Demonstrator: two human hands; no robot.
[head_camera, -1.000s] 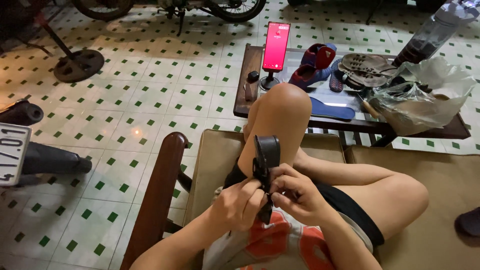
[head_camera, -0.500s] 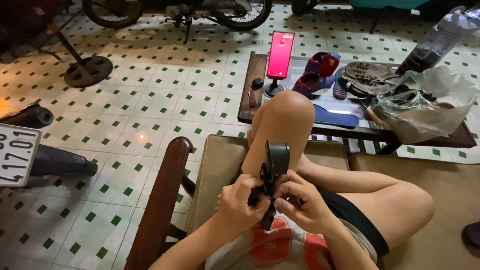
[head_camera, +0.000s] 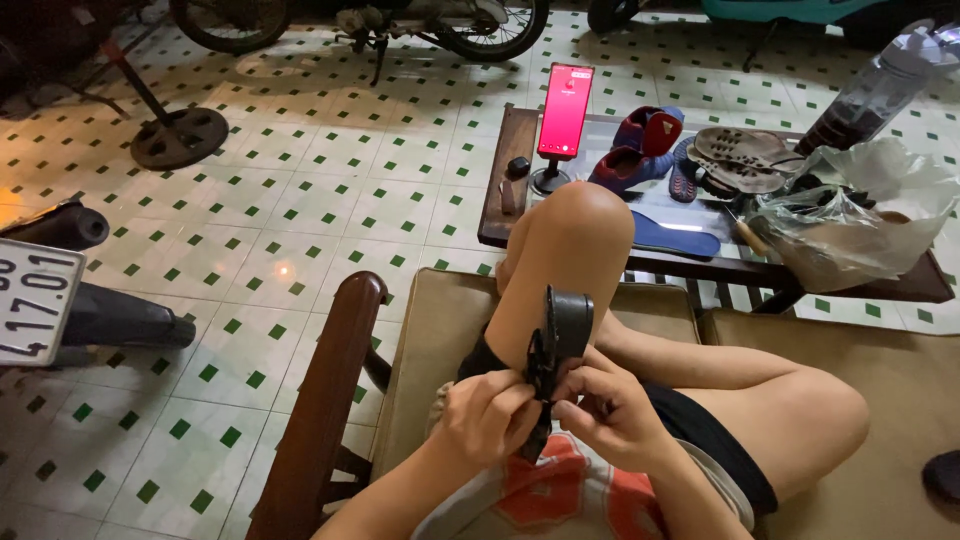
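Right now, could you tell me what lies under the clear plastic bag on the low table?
Under the plastic bag the dark wooden edge of the low table shows. Brownish shapes show through the bag, but its crinkled film blurs what they are.

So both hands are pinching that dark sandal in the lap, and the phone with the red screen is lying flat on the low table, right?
Not quite. The head view shows the phone standing upright on a small stand on the low table, not flat. Both the left hand and the right hand do grip the dark sandal.
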